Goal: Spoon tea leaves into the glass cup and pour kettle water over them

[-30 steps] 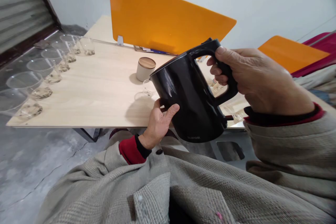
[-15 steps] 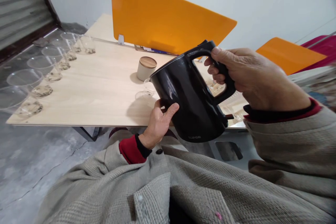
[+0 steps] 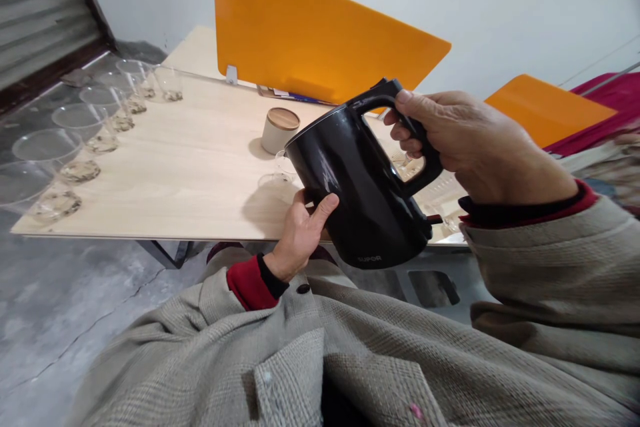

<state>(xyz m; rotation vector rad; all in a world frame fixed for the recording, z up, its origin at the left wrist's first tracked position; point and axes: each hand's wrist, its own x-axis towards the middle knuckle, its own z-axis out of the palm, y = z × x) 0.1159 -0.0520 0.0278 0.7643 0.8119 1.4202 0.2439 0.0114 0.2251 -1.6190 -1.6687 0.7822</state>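
A pale wooden worktop [image 3: 165, 173] is filling the middle left of the frame, and an orange screen [image 3: 310, 40] is standing along its far edge at the upper centre, with a second orange panel [image 3: 545, 107] showing at the right. In the centre, a black kettle [image 3: 360, 193] is being held off the worktop, tilting with its spout toward the left, just above the near edge. The right hand [image 3: 475, 147] is gripping the kettle's handle at the centre right, its fingers [image 3: 407, 137] curling tightly around the handle and the thumb lying along the top. The left hand [image 3: 300, 233] is sitting below the centre, its fingers [image 3: 323, 207] slightly spread and pressing against the kettle's lower left side. Grey woven sleeves with red cuffs are covering both arms across the bottom of the frame. A row of clear cups [image 3: 75, 140], each with a little brownish material at the bottom, is running along the worktop's left edge toward the upper left. A small white jar [image 3: 279, 131] with a wooden lid is standing near the middle of the worktop, just left of the kettle's top. A low clear glass [image 3: 274, 180] is resting on the worktop right beside the spout, partly hidden by the kettle.
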